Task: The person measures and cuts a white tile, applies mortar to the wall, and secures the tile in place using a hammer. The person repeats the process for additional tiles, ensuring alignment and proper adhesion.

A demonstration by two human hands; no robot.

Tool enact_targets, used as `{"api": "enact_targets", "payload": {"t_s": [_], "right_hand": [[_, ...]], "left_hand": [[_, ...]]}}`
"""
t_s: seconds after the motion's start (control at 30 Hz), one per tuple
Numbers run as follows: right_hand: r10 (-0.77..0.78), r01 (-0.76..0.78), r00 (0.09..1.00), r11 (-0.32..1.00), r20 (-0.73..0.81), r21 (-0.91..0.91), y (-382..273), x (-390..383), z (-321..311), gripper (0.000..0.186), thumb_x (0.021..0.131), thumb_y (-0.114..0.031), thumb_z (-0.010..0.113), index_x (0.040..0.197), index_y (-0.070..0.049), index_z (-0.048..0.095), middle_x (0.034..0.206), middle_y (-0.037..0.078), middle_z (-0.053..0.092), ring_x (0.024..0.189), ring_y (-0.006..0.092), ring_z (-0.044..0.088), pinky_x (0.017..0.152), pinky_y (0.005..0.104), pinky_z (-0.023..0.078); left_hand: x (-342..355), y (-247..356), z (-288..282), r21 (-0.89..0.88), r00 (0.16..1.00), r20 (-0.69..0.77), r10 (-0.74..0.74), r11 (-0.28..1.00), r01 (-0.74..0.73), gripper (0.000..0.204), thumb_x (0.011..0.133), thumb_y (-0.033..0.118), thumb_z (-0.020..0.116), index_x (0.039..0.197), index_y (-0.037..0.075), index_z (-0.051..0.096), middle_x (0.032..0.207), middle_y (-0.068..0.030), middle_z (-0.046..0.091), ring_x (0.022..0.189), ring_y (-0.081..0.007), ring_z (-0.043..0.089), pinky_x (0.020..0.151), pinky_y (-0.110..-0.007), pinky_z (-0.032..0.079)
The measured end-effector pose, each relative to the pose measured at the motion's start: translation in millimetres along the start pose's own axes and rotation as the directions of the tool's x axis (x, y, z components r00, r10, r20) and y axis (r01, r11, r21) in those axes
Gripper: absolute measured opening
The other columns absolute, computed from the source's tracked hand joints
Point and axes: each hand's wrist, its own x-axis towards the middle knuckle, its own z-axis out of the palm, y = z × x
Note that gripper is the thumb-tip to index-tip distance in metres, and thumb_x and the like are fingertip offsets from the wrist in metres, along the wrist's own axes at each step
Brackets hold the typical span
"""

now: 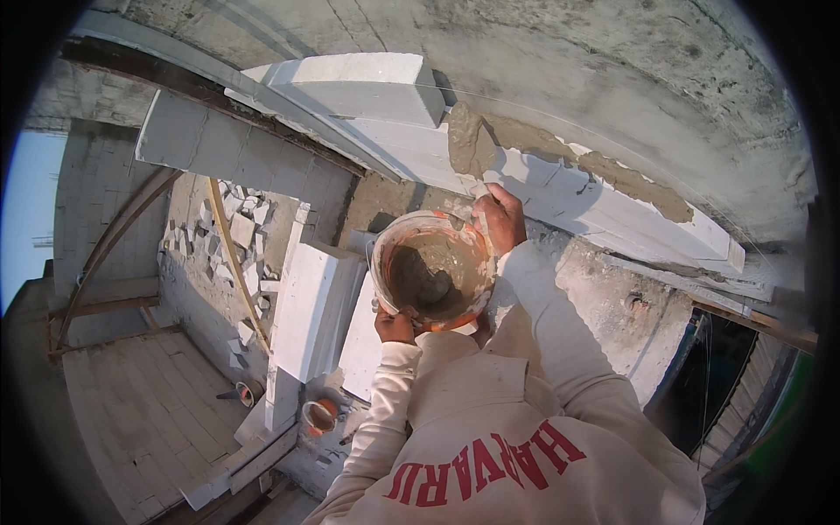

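Observation:
My left hand (395, 325) grips the near-left rim of an orange, mortar-caked bucket (404, 229), held in front of my body. Grey wet mortar (420, 284) lies inside it. Beyond the bucket's far right rim, my right hand (500, 219) is closed round the handle of a trowel (478, 185). A thick heap of mortar (471, 144) covers its blade, which is over the course of white blocks (547, 188). A strip of mortar (634, 184) runs along that course to the right. Left of the trowel, a white block (363, 83) sits on the course.
A rough concrete wall (612, 66) rises behind the blocks, with a thin string along it. White blocks (306, 306) stand left of the bucket. Below left are rubble (241, 227), a curved wooden strip (232, 254) and a small orange bucket (320, 416). A dark opening (709, 376) lies right.

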Motion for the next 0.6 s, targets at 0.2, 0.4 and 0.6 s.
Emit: {"api": "enact_targets", "payload": {"t_s": [0.2, 0.4, 0.6], "right_hand": [[-0.611, 0.446, 0.598, 0.792, -0.519, -0.418, 55, 122, 113, 0.028, 0.087, -0.006, 0.066, 0.112, 0.005, 0.061, 0.086, 0.015, 0.061, 0.077, 0.0352, 0.063, 0.076, 0.0467, 0.053], [-0.628, 0.446, 0.549, 0.778, -0.552, -0.441, 67, 134, 199, 0.040, 0.082, -0.003, 0.073, 0.118, 0.006, 0.060, 0.103, 0.021, 0.058, 0.095, 0.0441, 0.060, 0.083, 0.0474, 0.050], [-0.605, 0.358, 0.551, 0.794, -0.575, -0.492, 88, 131, 178, 0.043, 0.079, 0.001, 0.075, 0.118, 0.009, 0.059, 0.103, 0.022, 0.058, 0.093, 0.0441, 0.061, 0.082, 0.0483, 0.050]], "left_hand": [[-8, -7, -113, -0.002, 0.985, -0.137, 0.105, 0.994, -0.106, 0.048, 0.076, -0.008, 0.058, 0.122, 0.006, 0.061, 0.088, -0.0056, 0.068, 0.062, -0.0173, 0.066, 0.051, -0.033, 0.060], [-25, -34, -196, 0.041, 0.942, -0.329, 0.064, 0.998, -0.054, 0.050, 0.071, -0.008, 0.058, 0.119, 0.006, 0.063, 0.100, -0.0079, 0.069, 0.081, -0.0246, 0.070, 0.057, -0.040, 0.065], [-51, -34, -218, 0.004, 0.903, -0.419, -0.096, 0.994, 0.108, 0.052, 0.068, -0.008, 0.057, 0.118, 0.007, 0.062, 0.106, -0.0089, 0.069, 0.085, -0.0296, 0.071, 0.061, -0.047, 0.066]]}}
